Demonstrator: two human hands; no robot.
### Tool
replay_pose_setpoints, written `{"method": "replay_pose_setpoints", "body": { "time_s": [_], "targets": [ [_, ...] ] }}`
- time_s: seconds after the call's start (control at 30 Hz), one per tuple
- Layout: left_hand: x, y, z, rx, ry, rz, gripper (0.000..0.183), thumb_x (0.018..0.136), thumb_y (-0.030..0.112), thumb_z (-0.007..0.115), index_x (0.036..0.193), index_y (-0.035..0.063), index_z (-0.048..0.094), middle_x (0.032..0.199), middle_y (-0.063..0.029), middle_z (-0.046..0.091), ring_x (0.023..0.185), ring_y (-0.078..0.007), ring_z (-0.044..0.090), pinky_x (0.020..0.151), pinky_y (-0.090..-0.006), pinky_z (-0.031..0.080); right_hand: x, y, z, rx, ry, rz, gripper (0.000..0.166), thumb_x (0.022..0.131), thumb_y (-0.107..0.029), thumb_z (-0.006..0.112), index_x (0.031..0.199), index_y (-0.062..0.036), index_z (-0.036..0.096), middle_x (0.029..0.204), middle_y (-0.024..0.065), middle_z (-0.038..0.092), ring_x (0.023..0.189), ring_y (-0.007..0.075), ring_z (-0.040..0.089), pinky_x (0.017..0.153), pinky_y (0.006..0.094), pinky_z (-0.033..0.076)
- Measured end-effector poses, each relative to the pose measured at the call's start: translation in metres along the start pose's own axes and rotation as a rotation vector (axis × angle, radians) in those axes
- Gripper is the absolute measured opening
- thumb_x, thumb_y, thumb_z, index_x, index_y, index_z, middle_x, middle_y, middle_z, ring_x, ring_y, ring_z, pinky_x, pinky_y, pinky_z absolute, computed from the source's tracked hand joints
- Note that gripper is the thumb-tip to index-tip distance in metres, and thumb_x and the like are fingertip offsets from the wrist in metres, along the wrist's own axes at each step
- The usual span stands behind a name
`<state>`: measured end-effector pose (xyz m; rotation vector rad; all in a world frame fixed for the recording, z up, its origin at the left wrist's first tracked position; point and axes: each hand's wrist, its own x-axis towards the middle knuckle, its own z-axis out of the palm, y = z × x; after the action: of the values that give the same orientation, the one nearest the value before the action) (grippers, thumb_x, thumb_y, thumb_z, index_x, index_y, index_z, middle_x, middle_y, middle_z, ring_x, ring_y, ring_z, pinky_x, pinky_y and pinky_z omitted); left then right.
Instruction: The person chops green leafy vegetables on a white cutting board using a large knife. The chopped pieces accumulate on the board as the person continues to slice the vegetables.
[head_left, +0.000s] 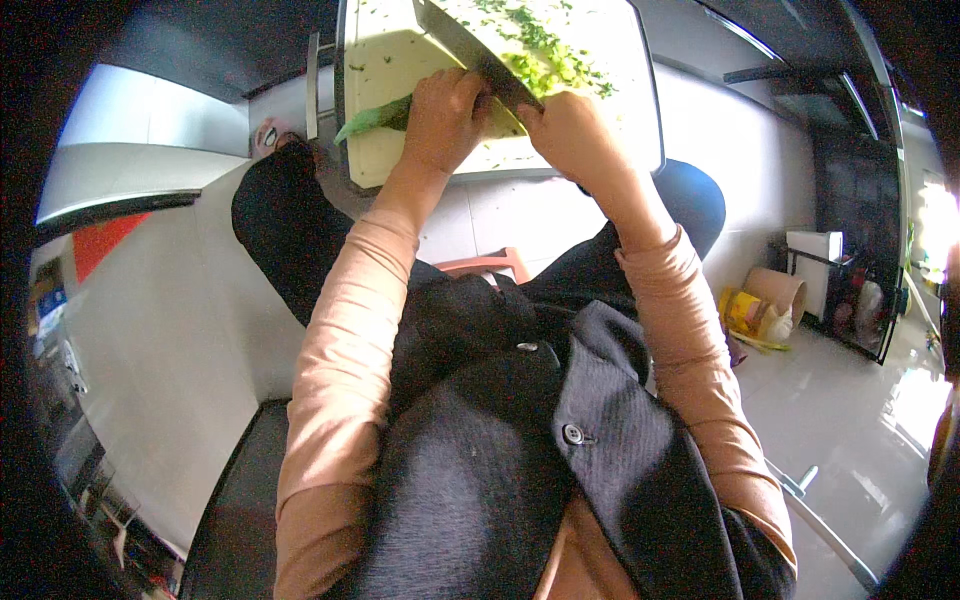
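A pale cutting board with a dark rim lies before me at the top of the view. Across it slants a broad kitchen knife, its handle hidden in the closed fingers of my right hand. My left hand presses a bunch of leafy greens against the board, close beside the blade. The leaf ends stick out to the left of that hand, while the cut end is hidden by fingers and knife. Chopped greens are spread on the board to the right of the blade.
My bent knees flank the board. A peach plastic piece, perhaps a stool edge, shows between my legs. On the floor at right lie a yellow package and a cardboard tube, near a black rack. A pale pole crosses the lower right.
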<state>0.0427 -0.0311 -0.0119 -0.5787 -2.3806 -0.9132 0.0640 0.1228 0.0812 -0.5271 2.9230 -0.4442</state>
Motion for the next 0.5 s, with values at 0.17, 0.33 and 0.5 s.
{"method": "replay_pose_setpoints", "body": {
  "time_s": [0.17,0.33,0.5],
  "targets": [
    [-0.001,0.002,0.001,0.012,-0.017,-0.032,0.011,0.071,0.008,0.061,0.081,0.0057,0.056,0.078,-0.0121,0.056,0.073,-0.0319,0.054,0.068,-0.0419,0.041,-0.019,0.026,0.004,0.169,-0.017,0.183,0.038,0.084,-0.026,0.055,0.073,0.01,0.06,0.06,0.0275,0.055,0.058,0.0396,0.058,0.057,0.0437,0.046],
    [0.003,0.008,0.003,0.063,0.008,-0.013,0.01,0.071,0.008,0.061,0.079,0.0065,0.056,0.081,-0.0104,0.056,0.077,-0.0304,0.054,0.071,-0.0414,0.042,-0.026,0.044,-0.021,0.242,-0.116,0.242,0.033,0.085,-0.029,0.056,0.079,0.0034,0.063,0.061,0.0232,0.056,0.054,0.0346,0.056,0.054,0.0416,0.044],
    [0.005,0.005,0.006,0.043,-0.041,-0.032,0.009,0.071,0.008,0.062,0.077,0.0053,0.056,0.079,-0.0106,0.056,0.077,-0.0311,0.053,0.072,-0.0415,0.042,-0.015,0.061,-0.019,0.211,0.002,0.264,0.037,0.086,-0.031,0.054,0.078,0.0035,0.063,0.062,0.0225,0.057,0.058,0.0347,0.057,0.058,0.0417,0.045]
  ]
}}
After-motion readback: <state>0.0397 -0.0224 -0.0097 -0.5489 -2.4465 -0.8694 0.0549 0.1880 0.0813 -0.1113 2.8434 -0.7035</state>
